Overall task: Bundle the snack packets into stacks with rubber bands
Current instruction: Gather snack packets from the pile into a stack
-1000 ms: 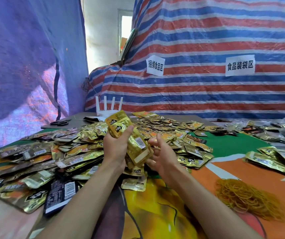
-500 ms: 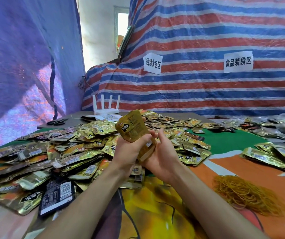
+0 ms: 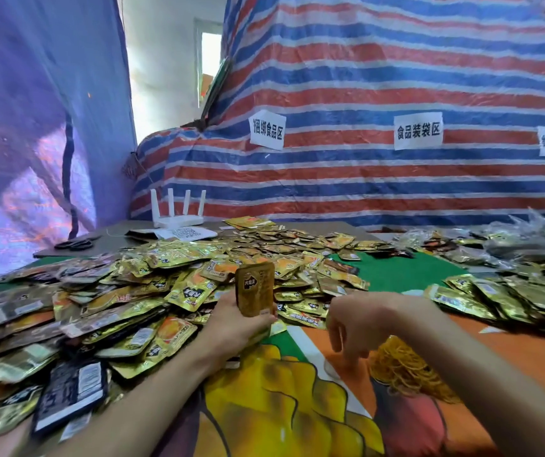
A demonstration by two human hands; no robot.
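My left hand (image 3: 234, 328) grips an upright stack of gold snack packets (image 3: 255, 290) just in front of the big loose pile of gold packets (image 3: 132, 291) on the table's left. My right hand (image 3: 356, 328) has come off the stack and hangs fingers-down at the left edge of the heap of yellow rubber bands (image 3: 409, 371). Its fingertips are curled toward the table; I cannot tell whether they pinch a band.
More packets (image 3: 511, 298) lie along the right side, with clear bags behind them. A white router (image 3: 178, 212), papers and black scissors (image 3: 73, 244) sit at the back left. Striped tarpaulin (image 3: 363, 94) with paper labels closes off the far side. The printed tablecloth (image 3: 281, 407) covers the near table.
My right hand let go of the packet stack and moved right and down to the rubber bands. My left hand now holds the stack alone, lower and upright.
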